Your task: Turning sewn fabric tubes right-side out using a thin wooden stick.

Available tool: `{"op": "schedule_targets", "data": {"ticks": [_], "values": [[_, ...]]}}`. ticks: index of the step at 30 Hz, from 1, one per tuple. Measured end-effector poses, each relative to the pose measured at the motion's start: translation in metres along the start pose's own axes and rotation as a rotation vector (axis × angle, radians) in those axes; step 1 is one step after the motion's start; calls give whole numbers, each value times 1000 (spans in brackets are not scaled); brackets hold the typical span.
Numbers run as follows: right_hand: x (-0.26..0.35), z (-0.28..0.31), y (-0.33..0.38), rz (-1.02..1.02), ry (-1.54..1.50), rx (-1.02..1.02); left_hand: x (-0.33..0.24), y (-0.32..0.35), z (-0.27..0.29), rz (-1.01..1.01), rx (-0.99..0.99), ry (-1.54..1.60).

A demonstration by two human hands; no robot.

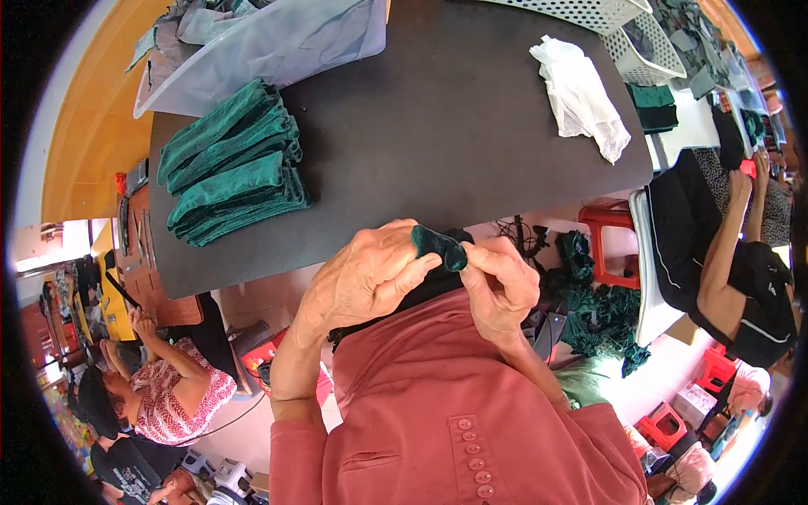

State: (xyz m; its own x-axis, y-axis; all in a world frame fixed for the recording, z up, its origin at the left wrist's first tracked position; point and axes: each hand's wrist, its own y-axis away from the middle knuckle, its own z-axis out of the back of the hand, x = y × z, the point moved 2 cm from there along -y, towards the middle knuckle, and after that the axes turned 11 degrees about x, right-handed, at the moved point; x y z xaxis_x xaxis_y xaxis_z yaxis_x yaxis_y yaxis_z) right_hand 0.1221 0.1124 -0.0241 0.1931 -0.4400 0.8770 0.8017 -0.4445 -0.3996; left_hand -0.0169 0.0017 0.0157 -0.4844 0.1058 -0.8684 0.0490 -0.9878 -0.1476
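Observation:
A small piece of dark green velvet fabric (439, 247) is stretched between my hands, just off the near edge of the table. My left hand (370, 273) is closed round its left end, thumb pressed along it. The fingertips of my right hand (502, 282) pinch its right end. Part of the fabric is hidden inside my left hand, so its full shape does not show. On the left of the table lie two stacks of folded green velvet pieces, a far stack (231, 135) and a near stack (240, 198).
A translucent plastic bin (278, 55) holding fabric stands on the dark table (421, 126) at far left. White cloth (579, 93) lies at right, near a perforated white basket (644, 55). Green fabric (598, 316) is heaped beside a red stool (608, 244). Other people sit on both sides.

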Motion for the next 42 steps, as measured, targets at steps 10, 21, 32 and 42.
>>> {"op": "schedule_targets", "data": {"ticks": [10,21,32,42], "values": [[-16,-25,19,-499,-1355,110,-12,-13,-4,32,29,-178],[-10,-1,1,-75,-123,36,-3,-6,3,19,47,-124],[-11,-17,14,-322,-964,12,-7,-10,-2,-4,20,-130],[-7,-8,11,-346,-420,126,-2,-5,20,180,-193,251]]}}
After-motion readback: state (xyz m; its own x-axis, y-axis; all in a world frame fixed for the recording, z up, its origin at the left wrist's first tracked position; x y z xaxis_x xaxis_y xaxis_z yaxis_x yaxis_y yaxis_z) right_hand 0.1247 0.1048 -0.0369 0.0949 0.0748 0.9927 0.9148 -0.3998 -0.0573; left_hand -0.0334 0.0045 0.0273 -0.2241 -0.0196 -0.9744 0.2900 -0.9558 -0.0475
